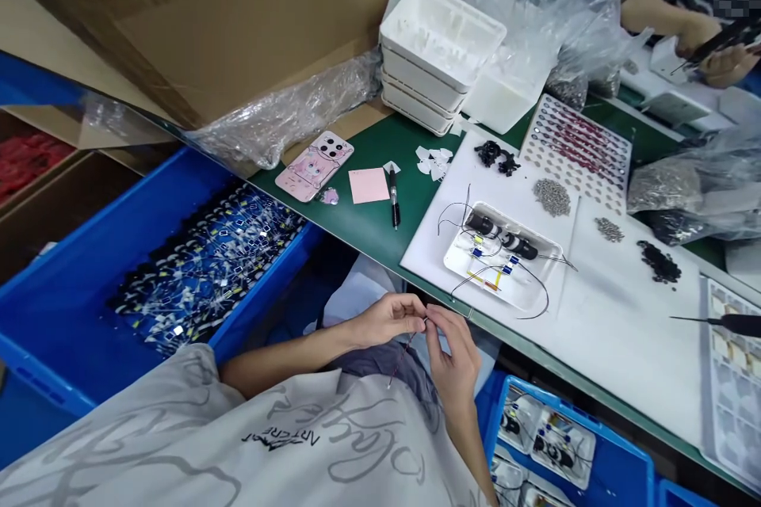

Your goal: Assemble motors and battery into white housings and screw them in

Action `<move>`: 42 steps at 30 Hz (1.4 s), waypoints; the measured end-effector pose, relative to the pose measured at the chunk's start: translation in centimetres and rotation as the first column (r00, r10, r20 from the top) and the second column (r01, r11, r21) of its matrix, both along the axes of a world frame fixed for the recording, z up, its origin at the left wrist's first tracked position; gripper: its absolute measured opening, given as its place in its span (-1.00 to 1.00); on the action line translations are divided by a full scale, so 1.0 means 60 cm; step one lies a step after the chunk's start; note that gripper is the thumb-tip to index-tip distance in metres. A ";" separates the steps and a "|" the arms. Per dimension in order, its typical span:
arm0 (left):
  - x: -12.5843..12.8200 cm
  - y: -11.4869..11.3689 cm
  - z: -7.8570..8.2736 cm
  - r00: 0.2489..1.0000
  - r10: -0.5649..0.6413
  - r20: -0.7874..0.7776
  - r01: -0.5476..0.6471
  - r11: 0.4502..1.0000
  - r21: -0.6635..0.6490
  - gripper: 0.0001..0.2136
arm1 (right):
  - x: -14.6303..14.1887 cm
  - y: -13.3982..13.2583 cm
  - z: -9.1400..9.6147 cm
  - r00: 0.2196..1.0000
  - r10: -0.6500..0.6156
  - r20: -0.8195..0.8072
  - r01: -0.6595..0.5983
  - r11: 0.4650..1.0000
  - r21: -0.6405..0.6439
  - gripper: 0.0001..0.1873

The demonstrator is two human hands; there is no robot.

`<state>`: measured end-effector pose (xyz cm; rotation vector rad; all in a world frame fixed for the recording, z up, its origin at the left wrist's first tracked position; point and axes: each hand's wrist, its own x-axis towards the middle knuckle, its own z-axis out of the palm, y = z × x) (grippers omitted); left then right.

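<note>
My left hand (389, 318) and my right hand (453, 352) meet just below the near edge of the table, over my lap. Both pinch a tiny part with a thin red wire (403, 352) that hangs down between them. Straight ahead on the white mat (606, 309) sits a small white tray (516, 295) with black cylindrical parts, blue and yellow pieces and black wires.
A blue bin (71, 309) of small wired parts stands at my left. A phone in a pink case (314, 165), a pink note and a black pen lie on the green table. Stacked white trays, plastic bags, metal and black bits, and a co-worker's hands lie beyond.
</note>
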<state>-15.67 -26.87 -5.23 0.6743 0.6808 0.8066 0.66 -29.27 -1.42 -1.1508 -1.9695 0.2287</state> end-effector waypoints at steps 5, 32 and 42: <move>-0.012 0.006 -0.001 0.999 -0.046 0.003 0.046 0.999 0.010 -0.41 | 0.002 0.005 0.005 0.996 0.044 -0.078 -0.053 0.993 -0.110 -0.77; 0.001 0.005 0.007 0.978 0.198 0.073 -0.188 0.975 -0.118 -0.40 | -0.006 -0.012 -0.014 1.000 -0.009 0.029 0.005 0.994 0.106 -0.73; -0.037 0.009 0.003 0.943 0.323 0.078 -0.319 0.946 -0.057 -0.46 | -0.038 0.311 0.147 0.917 0.256 0.307 -0.154 0.935 -0.320 -0.71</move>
